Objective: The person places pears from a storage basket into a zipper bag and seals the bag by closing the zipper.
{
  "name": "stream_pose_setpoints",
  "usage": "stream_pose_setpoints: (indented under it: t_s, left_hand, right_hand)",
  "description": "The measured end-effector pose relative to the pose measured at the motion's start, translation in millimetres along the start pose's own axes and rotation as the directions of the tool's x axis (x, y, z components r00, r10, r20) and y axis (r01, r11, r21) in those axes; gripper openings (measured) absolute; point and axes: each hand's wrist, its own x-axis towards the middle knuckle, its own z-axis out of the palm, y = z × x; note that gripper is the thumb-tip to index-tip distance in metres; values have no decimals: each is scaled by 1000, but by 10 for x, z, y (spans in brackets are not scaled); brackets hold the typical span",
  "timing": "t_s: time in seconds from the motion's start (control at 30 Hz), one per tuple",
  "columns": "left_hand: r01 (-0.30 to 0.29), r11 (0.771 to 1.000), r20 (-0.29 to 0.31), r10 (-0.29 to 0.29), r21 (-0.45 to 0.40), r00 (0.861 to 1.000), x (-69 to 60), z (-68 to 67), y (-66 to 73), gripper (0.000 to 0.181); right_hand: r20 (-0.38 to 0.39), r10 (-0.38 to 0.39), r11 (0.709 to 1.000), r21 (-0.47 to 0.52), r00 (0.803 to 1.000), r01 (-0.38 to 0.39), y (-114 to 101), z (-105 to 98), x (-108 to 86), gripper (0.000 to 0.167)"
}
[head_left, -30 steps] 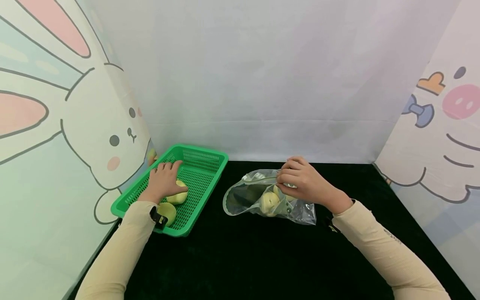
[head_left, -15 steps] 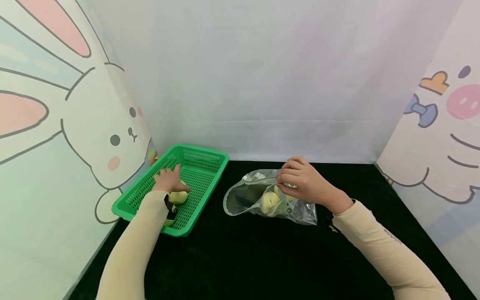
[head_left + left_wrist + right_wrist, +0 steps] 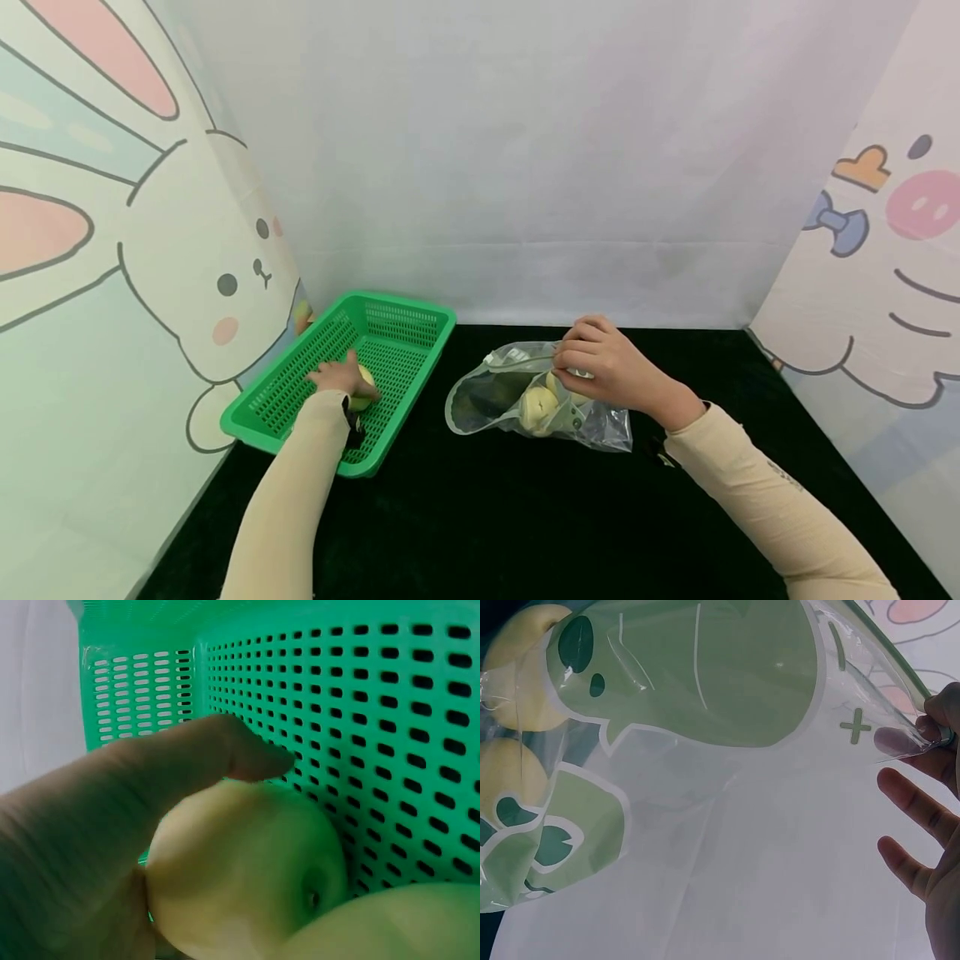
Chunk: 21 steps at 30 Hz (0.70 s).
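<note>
While my left hand (image 3: 337, 377) reaches down into the green plastic basket (image 3: 393, 362), its thumb lies across the top of a yellow-green apple (image 3: 232, 855); the fingers are mostly hidden, so I cannot tell whether they have closed round it.

Second apple (image 3: 397, 926), same basket: just beside the first, in the near foreground of the left wrist view.

One clear zip bag (image 3: 682, 682), printed with a green cartoon: to the right of the basket and apart from it, its mouth gaping towards the basket. My right hand (image 3: 603, 367) pinches its rim between thumb and forefinger, the lower fingers spread free. Bagged apples (image 3: 538, 404): two visible through the plastic.

Support: one bench (image 3: 480, 517), covered in black cloth.

Surroundings: a plain white backdrop (image 3: 525, 167) behind; a rabbit-print panel (image 3: 183, 258) on my left, a pig-print panel (image 3: 892, 325) on my right.
</note>
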Motion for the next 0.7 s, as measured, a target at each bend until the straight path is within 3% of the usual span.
stream_pose_setpoints:
  t_s: [0.3, 0.53, 0.7]
  left_hand:
    - [-17, 999, -28, 18, 46, 999, 40, 52, -6, 111]
    - [-27, 998, -31, 29, 58, 999, 58, 62, -7, 110]
    - [-54, 997, -84, 58, 55, 995, 72, 38, 2, 108]
  right_hand:
    - [23, 20, 1000, 8, 1000, -20, -6, 0, -18, 30]
    - [0, 6, 1000, 8, 1000, -6, -7, 15, -20, 31]
    - [0, -3, 1000, -1, 1000, 3, 0, 11, -12, 32]
